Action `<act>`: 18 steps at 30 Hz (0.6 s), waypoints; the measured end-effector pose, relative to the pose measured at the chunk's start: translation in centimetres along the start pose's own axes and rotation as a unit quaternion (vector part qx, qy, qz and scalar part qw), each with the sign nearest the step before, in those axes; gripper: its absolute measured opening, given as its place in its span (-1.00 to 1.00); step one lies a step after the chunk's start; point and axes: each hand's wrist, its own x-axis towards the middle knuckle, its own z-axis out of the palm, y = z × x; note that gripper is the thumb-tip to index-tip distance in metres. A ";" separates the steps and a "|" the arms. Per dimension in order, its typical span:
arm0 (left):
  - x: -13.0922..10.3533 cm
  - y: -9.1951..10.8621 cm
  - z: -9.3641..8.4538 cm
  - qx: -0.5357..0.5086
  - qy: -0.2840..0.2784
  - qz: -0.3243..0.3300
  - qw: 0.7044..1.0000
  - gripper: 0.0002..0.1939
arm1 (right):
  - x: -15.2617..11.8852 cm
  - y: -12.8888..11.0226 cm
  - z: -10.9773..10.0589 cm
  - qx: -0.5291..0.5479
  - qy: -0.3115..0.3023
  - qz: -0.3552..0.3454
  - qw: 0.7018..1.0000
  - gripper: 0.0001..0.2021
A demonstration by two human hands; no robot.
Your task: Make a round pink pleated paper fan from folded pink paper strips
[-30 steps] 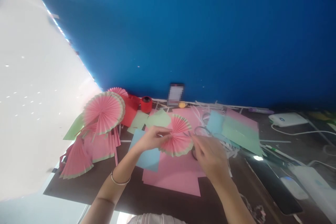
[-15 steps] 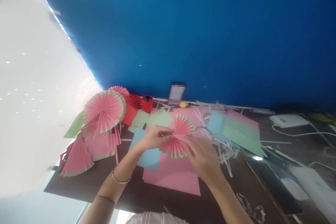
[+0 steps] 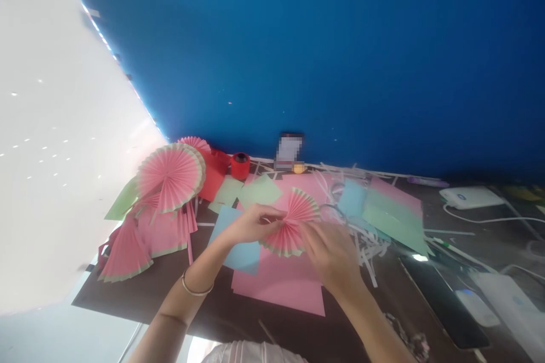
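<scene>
A pleated pink paper fan (image 3: 301, 204) with a pale green edge is spread nearly into a round between my hands. My left hand (image 3: 258, 223) pinches it on its left side near the centre. On the right, my right hand (image 3: 330, 252) has its fingertips closed at the fan's edge, partly hiding it. Beneath lie pink paper sheets (image 3: 279, 289), with a light blue sheet (image 3: 240, 255) under my left wrist.
Finished pleated fans (image 3: 168, 176) pile up at the left beside a red tape roll (image 3: 240, 166). White paper strips (image 3: 370, 249), green sheets (image 3: 394, 212) and a dark phone (image 3: 445, 300) lie to the right. A blue wall (image 3: 319, 57) rises behind the table.
My right hand has shifted slightly right and down along the fan, and more of the fan's centre and right side shows. My left hand keeps its pinch.
</scene>
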 end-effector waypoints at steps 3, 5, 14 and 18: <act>0.0 0.2 -0.1 0.000 -0.010 0.000 1.000 -0.69 | -0.2 0.1 0.1 0.011 -0.035 0.008 0.999 -0.80; 0.0 0.4 -0.1 -0.003 -0.018 0.002 1.000 -0.69 | -0.2 0.1 0.2 0.016 -0.053 0.018 0.998 -0.81; -0.1 0.4 0.2 0.030 0.003 0.017 0.999 -0.71 | 0.8 -0.5 -0.1 -0.007 -0.048 0.049 0.998 -0.83; -0.1 0.3 0.2 0.035 0.003 0.016 0.999 -0.71 | 0.8 -0.5 0.0 -0.001 -0.054 0.064 0.996 -0.83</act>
